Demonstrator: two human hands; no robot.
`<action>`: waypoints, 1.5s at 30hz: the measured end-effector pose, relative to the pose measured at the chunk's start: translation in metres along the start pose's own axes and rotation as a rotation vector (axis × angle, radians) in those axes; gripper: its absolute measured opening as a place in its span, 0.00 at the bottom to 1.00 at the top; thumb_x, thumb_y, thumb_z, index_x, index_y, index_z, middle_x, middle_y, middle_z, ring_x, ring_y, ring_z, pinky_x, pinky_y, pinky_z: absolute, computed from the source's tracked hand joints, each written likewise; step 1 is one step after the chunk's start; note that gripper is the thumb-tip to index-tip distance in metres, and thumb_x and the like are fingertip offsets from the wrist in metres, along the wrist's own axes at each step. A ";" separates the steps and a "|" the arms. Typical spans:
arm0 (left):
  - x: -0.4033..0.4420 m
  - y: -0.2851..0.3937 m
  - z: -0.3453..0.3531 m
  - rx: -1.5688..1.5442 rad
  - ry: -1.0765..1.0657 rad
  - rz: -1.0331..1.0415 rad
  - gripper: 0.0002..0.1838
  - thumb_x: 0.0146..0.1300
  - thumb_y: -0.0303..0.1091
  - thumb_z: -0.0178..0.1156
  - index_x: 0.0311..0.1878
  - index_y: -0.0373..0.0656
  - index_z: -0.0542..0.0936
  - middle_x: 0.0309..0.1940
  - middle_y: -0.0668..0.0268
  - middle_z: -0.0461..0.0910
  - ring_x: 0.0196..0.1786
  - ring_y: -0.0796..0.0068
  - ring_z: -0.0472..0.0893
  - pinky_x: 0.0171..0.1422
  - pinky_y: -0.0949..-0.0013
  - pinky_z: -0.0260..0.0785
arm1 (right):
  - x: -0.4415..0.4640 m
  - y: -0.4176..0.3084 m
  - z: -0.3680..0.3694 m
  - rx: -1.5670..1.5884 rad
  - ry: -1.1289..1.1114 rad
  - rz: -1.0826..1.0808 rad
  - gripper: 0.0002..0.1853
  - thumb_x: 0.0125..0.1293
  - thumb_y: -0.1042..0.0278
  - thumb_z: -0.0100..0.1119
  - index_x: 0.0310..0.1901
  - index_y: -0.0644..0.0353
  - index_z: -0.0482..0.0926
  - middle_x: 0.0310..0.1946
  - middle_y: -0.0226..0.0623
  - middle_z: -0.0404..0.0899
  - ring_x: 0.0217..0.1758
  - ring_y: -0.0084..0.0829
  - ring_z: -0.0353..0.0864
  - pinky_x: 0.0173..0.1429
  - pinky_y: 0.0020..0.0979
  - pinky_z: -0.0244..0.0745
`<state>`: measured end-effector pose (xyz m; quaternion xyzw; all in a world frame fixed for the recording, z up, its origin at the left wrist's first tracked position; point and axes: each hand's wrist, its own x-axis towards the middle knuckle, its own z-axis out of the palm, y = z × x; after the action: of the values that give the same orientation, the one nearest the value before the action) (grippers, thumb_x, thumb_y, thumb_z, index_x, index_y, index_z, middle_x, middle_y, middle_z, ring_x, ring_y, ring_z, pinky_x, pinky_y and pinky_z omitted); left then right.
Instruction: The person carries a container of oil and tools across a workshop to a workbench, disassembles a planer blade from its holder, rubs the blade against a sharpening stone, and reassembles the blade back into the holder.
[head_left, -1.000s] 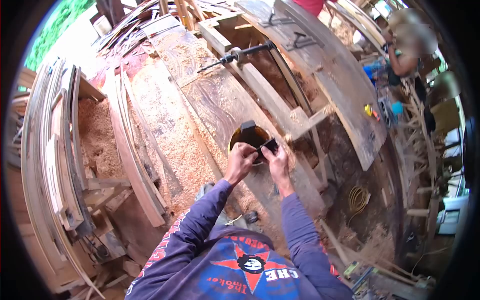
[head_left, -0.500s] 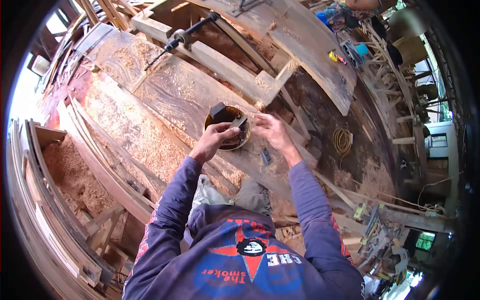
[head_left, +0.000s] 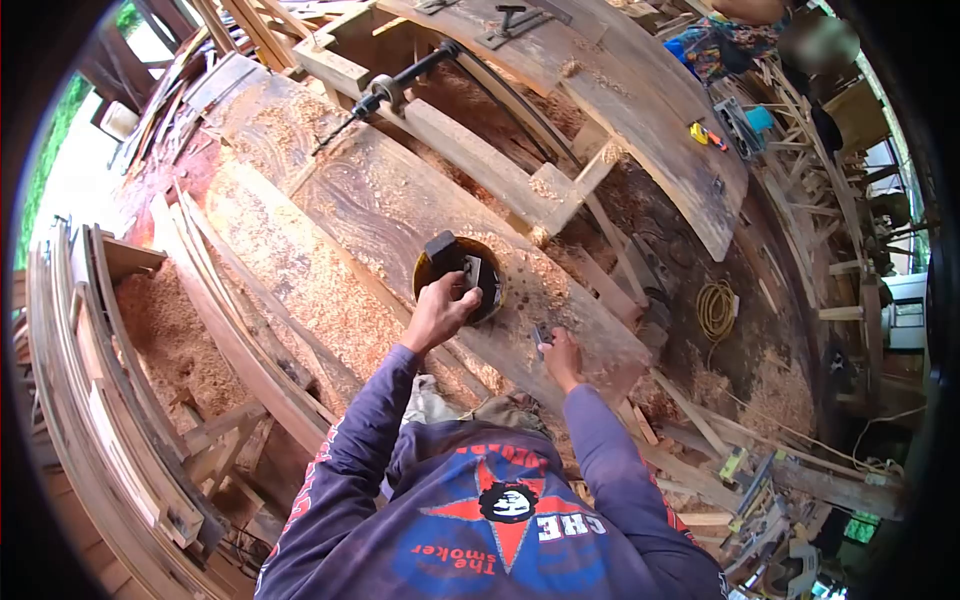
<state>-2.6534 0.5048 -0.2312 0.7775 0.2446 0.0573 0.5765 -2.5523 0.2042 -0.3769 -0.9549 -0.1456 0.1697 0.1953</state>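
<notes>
So the flat piece [head_left: 474, 268] is over the round container [head_left: 419, 274], clamped in the left hand [head_left: 444, 308]. Right hand [head_left: 563, 360] just dropped to the small grey piece [head_left: 541, 335] by the board [head_left: 600, 335], can't tell if gripping, so both hands look busy.

Single view, worn on the head; faces forward and steeply down. Wide, fisheye-curved, black at the corners. Wearer's shirt [head_left: 500, 545] close, filling bottom centre; left hand [head_left: 441, 310] and right hand [head_left: 563, 357] near mid-frame; desk [head_left: 385, 185] running away toward upper left; coiled cable [head_left: 703, 312] off to right.
</notes>
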 end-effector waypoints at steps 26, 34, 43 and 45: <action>-0.001 0.020 -0.022 -0.656 -0.303 -0.246 0.29 0.61 0.29 0.71 0.64 0.30 0.75 0.49 0.53 0.85 0.51 0.67 0.85 0.55 0.66 0.79 | -0.032 -0.175 -0.138 1.023 0.044 -0.102 0.10 0.67 0.72 0.66 0.48 0.64 0.82 0.35 0.24 0.81 0.36 0.14 0.76 0.42 0.19 0.72; -0.010 0.018 -0.003 -1.142 -0.320 -0.281 0.20 0.71 0.30 0.63 0.64 0.48 0.73 0.53 0.63 0.82 0.49 0.68 0.84 0.53 0.61 0.79 | -0.029 -0.177 -0.157 1.661 -0.220 0.054 0.05 0.73 0.71 0.58 0.47 0.58 0.75 0.43 0.39 0.84 0.43 0.33 0.87 0.46 0.36 0.84; -0.018 0.035 -0.005 -1.420 -0.602 -0.294 0.17 0.79 0.44 0.51 0.62 0.44 0.74 0.56 0.58 0.81 0.55 0.63 0.84 0.55 0.55 0.81 | -0.039 -0.175 -0.154 1.420 -0.238 0.078 0.12 0.72 0.75 0.58 0.55 0.64 0.75 0.44 0.40 0.84 0.41 0.29 0.86 0.43 0.35 0.86; -0.020 0.052 -0.006 -1.414 -0.485 -0.474 0.17 0.78 0.44 0.53 0.60 0.44 0.76 0.56 0.57 0.81 0.53 0.63 0.85 0.53 0.57 0.82 | -0.043 -0.176 -0.157 1.418 -0.254 0.062 0.13 0.72 0.75 0.58 0.56 0.65 0.76 0.44 0.40 0.84 0.41 0.29 0.86 0.43 0.34 0.86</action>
<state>-2.6568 0.4895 -0.1770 0.1438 0.1768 -0.0967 0.9689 -2.5686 0.2938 -0.1545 -0.5750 0.0051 0.3386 0.7447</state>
